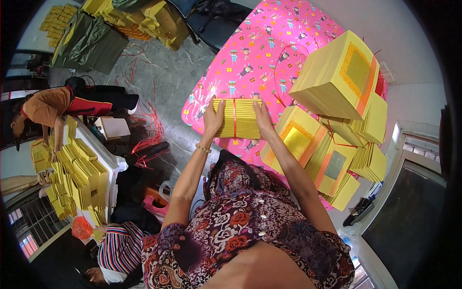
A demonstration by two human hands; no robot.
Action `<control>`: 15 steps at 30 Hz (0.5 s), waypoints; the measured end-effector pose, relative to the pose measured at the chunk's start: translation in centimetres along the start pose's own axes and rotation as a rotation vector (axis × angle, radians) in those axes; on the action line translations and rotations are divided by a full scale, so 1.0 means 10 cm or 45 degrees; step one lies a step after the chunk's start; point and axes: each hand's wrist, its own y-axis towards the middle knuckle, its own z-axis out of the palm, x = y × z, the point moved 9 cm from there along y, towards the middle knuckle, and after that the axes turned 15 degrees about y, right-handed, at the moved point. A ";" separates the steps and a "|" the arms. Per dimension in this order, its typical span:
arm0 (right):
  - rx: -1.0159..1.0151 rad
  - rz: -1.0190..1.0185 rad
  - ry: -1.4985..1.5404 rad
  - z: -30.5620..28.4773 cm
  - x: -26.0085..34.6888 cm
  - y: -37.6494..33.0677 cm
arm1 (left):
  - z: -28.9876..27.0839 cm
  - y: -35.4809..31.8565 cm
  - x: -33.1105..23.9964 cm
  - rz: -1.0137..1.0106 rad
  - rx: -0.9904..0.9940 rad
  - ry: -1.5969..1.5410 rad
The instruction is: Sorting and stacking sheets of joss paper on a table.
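A bundle of folded yellow paper lies between my hands on the pink patterned table cover. A thin red tie runs down across its middle. My left hand grips the bundle's left end, with the thumb on top. At the right end, my right hand grips it in the same way. The fingers under the bundle are hidden. Close to my right forearm lie stacks of yellow paper with gold squares and orange borders.
A tall block of yellow paper stands at the back right. Loose red ties lie on the grey floor. To the left, a person in a brown top bends over a table of yellow bundles; another wears stripes.
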 end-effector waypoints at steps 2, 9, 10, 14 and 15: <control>-0.028 0.001 0.001 -0.05 -0.02 0.03 | -0.03 -0.01 -0.11 0.019 0.010 -0.017; 0.046 0.131 0.033 0.04 0.02 -0.02 | -0.08 -0.04 -0.16 0.024 0.056 -0.023; 0.051 0.133 0.033 0.06 0.05 -0.04 | -0.07 -0.03 -0.12 -0.013 0.099 -0.020; 0.070 0.007 -0.097 0.01 0.07 -0.03 | 0.07 0.05 0.06 0.046 0.106 -0.194; 0.105 -0.111 -0.144 0.03 0.13 -0.02 | 0.08 0.05 0.14 -0.014 0.080 -0.277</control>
